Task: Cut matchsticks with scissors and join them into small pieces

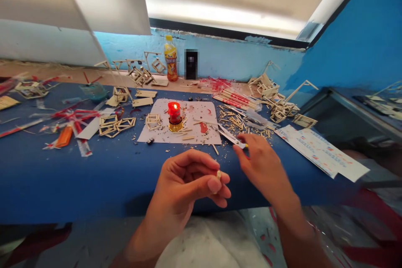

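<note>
My left hand [191, 182] is in front of the table edge, pinching a small pale wooden stick piece [218, 174] between thumb and fingertips. To its right, my right hand [264, 165] has its thumb and fingers closed around the handle of a pair of scissors [230, 136]. The scissors' metal blades point away to the left, over the edge of a white paper sheet [147, 135]. On that sheet a red candle [174, 114] burns in a gold-coloured base. A small stick frame [153, 121] lies left of the candle, with cut stick bits around it.
A blue-covered table [125, 176] carries several stick frames [116, 127], an orange lighter-like piece [64, 137] and plastic wrappers. Loose cut sticks [234, 121] and red-and-white packs [237, 99] lie right. Behind stands a drink bottle [171, 58]. Printed white papers [323, 150] overlap at right.
</note>
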{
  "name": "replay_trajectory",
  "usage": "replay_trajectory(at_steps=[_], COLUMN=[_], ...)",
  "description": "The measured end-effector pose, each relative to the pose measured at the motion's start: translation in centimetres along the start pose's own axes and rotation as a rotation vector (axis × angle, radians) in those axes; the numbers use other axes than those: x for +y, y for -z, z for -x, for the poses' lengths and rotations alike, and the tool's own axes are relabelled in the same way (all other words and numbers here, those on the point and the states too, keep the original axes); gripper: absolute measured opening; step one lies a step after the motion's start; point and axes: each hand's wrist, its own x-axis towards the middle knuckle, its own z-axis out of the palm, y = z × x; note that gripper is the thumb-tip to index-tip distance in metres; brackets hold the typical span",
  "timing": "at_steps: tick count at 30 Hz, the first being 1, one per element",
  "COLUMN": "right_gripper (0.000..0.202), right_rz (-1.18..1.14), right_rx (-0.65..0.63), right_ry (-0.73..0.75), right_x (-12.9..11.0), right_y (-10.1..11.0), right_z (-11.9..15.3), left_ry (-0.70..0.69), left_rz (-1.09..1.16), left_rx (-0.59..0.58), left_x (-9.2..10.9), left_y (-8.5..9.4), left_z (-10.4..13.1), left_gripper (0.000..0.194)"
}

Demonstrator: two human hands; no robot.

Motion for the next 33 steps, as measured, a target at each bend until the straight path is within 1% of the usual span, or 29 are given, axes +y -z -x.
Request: replay_trajectory(at_steps=[2, 3, 5, 8, 12, 14, 16, 20, 22, 25, 28, 30, 33], right_gripper=[0.034, 0.033, 0.033, 0.032, 0.029, 0.032, 0.031, 0.022, 0.024, 0.028, 0.033, 0.042, 0.07], right_rz=[0.097, 0.118, 0.128, 0.115, 0.074, 0.06, 0.055, 0.034, -0.003, -0.119, -0.355, -0.557, -0.814], right_rx=[-0.028, -0.068, -0.147, -0.223, -0.281, -0.284, -0.269, -0.221, -0.187, -0.13, -0.108, -0.126, -0.178], right_ry=[-0.1, -0.119, -0.128, -0.126, -0.11, -0.12, -0.161, -0.301, -0.359, -0.423, -0.442, -0.404, -0.278], right_x=[2.2, 3.2, 4.8, 6.0, 6.3, 6.2, 5.9, 5.3, 5.2, 5.6, 6.1, 6.0, 4.6], right_y=[1.1, 1.6, 2.2, 2.4, 2.4, 2.4, 2.3, 1.7, 1.4, 1.3, 1.7, 1.9, 1.9], right_z=[0.8, 1.2, 1.5, 1.0, 0.1, -0.1, -0.2, -0.1, 0.2, 1.1, 2.1, 2.8, 4.1], left_ry=[-0.001, -0.001, -0.001, -0.002, -0.022, -0.037, -0.047, -0.07, -0.107, -0.174, -0.208, -0.212, -0.219], left_rz=[-0.011, -0.018, -0.027, -0.04, -0.058, -0.072, -0.086, -0.114, -0.137, -0.169, -0.17, -0.164, -0.162], left_rx=[0.005, 0.007, 0.012, 0.031, 0.06, 0.073, 0.081, 0.104, 0.129, 0.169, 0.185, 0.188, 0.206], left_x=[0.1, 0.1, 0.0, -0.1, 0.0, 0.1, 0.2, 0.3, 0.3, 0.5, 0.5, 0.6, 0.5], left_y=[0.0, -0.1, -0.2, -0.3, -0.2, 0.0, 0.2, 0.3, 0.2, 0.0, -0.1, -0.2, -0.3], left_z=[0.1, 0.1, 0.2, 0.2, 0.2, 0.3, 0.3, 0.4, 0.4, 0.5, 0.5, 0.4, 0.4], left_gripper=[0.016, 0.016, 0.017, 0.015, 0.016, 0.016, 0.016, 0.014, 0.014, 0.016, 0.016, 0.015, 0.014])
